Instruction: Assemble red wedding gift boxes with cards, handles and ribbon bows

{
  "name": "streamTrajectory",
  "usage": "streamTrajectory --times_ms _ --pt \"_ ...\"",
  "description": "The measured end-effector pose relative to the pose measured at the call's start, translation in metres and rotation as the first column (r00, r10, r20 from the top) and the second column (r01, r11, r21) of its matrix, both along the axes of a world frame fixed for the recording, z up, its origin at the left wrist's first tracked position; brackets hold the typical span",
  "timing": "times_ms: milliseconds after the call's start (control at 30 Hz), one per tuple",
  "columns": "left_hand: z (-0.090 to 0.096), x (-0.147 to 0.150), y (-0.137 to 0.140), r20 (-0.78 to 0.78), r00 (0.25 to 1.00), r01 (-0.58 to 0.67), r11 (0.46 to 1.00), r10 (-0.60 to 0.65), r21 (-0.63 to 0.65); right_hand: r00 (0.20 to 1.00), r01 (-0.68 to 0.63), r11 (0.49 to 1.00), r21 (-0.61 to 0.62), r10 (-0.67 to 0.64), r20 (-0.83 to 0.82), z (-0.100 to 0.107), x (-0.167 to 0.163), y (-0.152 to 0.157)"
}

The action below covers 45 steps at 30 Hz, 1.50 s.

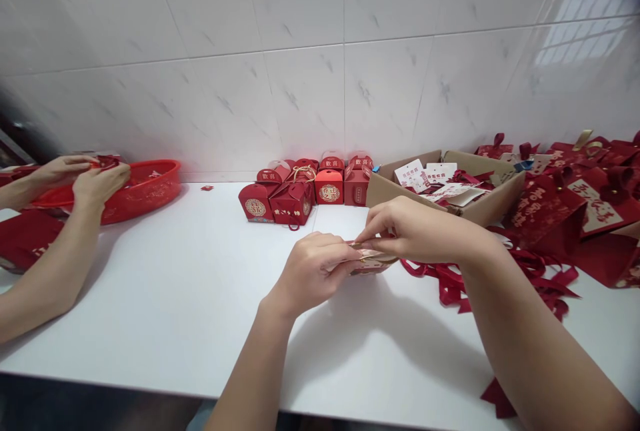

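Observation:
Both my hands meet over a small red and cream gift box [373, 262] near the middle of the white table [200, 311]. My left hand [317, 267] pinches its upper left edge between thumb and fingers. From the right, my right hand [407, 231] closes its fingertips on the top edge, close to my left fingertips. Most of the box is hidden behind my hands. Just right of it lies a heap of dark red ribbons [453, 284].
Several small red gift boxes [295, 194] stand by the wall. A cardboard box [400, 191] holds printed cards; red gift bags [560, 197] crowd the right. On the left, a co-worker's hands [95, 181] hold a small red item over a red plastic basin [145, 201].

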<state>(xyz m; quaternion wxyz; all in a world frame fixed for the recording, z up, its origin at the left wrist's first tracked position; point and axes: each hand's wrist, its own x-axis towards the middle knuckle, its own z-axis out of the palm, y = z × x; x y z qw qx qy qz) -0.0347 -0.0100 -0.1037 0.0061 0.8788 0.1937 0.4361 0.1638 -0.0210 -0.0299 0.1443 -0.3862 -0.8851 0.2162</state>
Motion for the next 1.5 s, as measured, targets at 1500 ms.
streamTrajectory --times_ms 1500 --pt "-0.008 0.003 -0.005 0.100 0.993 -0.037 0.956 0.069 -0.292 0.998 -0.024 0.996 -0.089 0.030 0.061 -0.003 0.001 0.001"
